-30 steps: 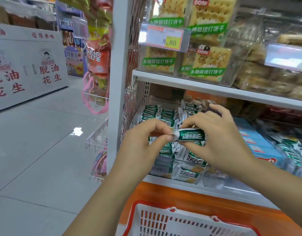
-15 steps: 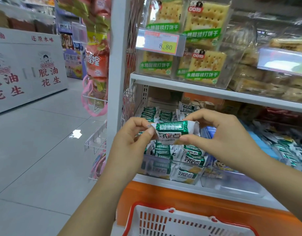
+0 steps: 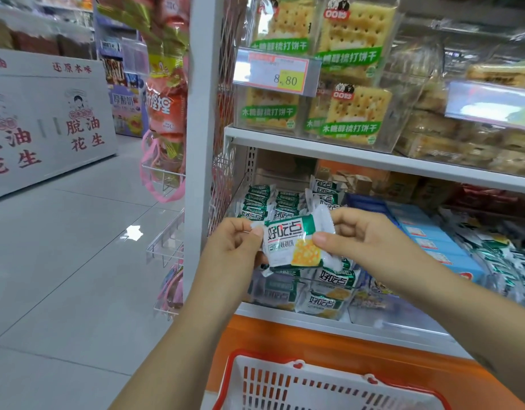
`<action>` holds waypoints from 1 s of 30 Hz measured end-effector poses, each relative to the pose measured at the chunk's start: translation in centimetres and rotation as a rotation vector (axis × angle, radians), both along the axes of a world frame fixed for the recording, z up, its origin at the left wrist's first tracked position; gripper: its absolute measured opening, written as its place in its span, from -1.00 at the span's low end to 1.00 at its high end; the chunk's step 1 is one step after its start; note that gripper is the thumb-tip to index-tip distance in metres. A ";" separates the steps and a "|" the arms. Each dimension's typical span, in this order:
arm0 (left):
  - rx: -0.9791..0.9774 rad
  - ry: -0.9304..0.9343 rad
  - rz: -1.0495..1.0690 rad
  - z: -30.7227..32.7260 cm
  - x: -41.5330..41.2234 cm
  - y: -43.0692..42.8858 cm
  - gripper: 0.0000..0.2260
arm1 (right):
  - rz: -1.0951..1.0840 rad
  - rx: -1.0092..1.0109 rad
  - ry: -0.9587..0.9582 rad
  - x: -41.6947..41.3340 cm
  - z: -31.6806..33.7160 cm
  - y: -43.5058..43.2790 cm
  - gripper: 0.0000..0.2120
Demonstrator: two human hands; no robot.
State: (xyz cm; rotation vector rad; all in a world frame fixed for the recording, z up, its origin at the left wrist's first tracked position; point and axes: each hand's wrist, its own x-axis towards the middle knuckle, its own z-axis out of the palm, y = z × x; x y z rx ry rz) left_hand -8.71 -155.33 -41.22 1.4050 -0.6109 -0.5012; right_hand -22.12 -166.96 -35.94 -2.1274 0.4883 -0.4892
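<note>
A small green-and-white snack packet [image 3: 293, 244] is held up in front of the lower shelf, its printed face turned toward me. My left hand [image 3: 233, 247] pinches its left sealed edge between thumb and fingers. My right hand [image 3: 364, 241] pinches the right edge, thumb on the front. Behind and below the packet, a clear bin [image 3: 287, 294] on the shelf holds several more of the same packets.
A white-and-red shopping basket [image 3: 323, 383] sits below my arms. The upper shelf [image 3: 358, 156] carries cracker packs and a price tag [image 3: 276, 74] reading 8.80. Blue boxes [image 3: 432, 241] lie to the right. Tiled aisle floor [image 3: 63, 247] opens to the left.
Both hands have turned the packet from edge-on to face-on and lifted it slightly away from the bin; the grip at both ends stays.
</note>
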 end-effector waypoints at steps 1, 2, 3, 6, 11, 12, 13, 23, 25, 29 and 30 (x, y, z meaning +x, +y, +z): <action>0.019 0.017 -0.003 0.0 0.0 0.0 -0.88 | -0.017 0.020 0.028 0.0 -0.3 -0.1 -0.72; 0.034 0.033 -0.006 0.0 -0.1 -0.1 -0.88 | -0.033 0.057 0.050 0.0 -0.5 -0.2 -0.66; 0.054 0.050 -0.008 0.0 -0.1 -0.1 -0.87 | -0.041 0.115 0.059 0.1 -0.7 -0.3 -0.63; 0.090 0.201 -0.067 0.0 0.0 0.0 -0.88 | -0.031 0.355 0.016 0.6 -1.0 -0.4 -0.66; -0.028 0.585 -0.339 0.6 0.5 0.9 -0.71 | -0.084 0.775 -0.056 1.1 -0.9 -0.4 -0.67; -0.049 0.627 -0.363 0.6 0.6 1.0 -0.72 | -0.110 0.842 -0.062 1.1 -0.8 -0.3 -0.65; -0.063 0.657 -0.374 0.6 0.6 1.0 -0.75 | -0.142 0.901 -0.065 1.1 -0.8 -0.2 -0.63; -0.048 0.731 -0.283 0.2 0.9 0.7 -0.96 | -0.269 1.103 -0.080 1.0 -1.0 0.5 -0.80; -0.036 0.697 -0.265 0.2 0.9 0.8 -0.96 | -0.245 1.071 -0.082 0.9 -1.3 0.3 -0.78; 0.071 0.350 -0.195 -0.1 1.3 0.8 -0.89 | -0.129 0.637 -0.006 0.8 -1.2 -0.3 -0.96; 0.100 0.250 -0.168 -0.3 1.5 0.8 -0.85 | -0.120 0.466 0.026 0.7 -1.2 -0.6 -0.90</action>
